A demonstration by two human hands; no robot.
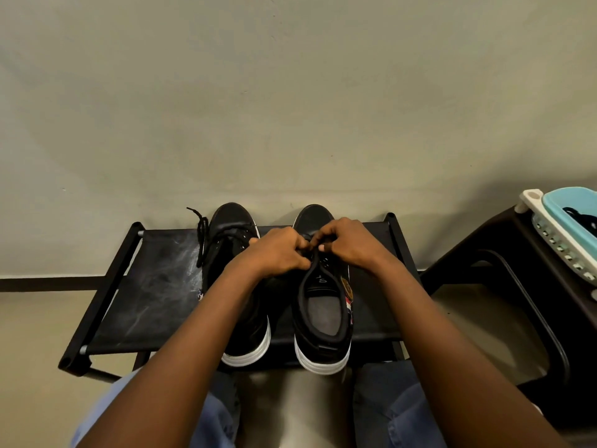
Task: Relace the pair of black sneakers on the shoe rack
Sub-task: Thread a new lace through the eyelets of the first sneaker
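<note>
Left hand (277, 250), right hand (345, 244) both pinching lace (307, 237), grips narrow, meeting over eyelets; sneaker (323, 313) lying lengthwise, heel toward wrists.

Mid-frame, two black sneakers stand side by side on the shoe rack (151, 286), toes to the wall. The left hand (277, 253) and right hand (352, 244) meet over the right sneaker (323, 321), fingers curled, pinching its lace (307, 237). The left sneaker (231, 221) trails a loose lace end (202, 237) leftward.
</note>
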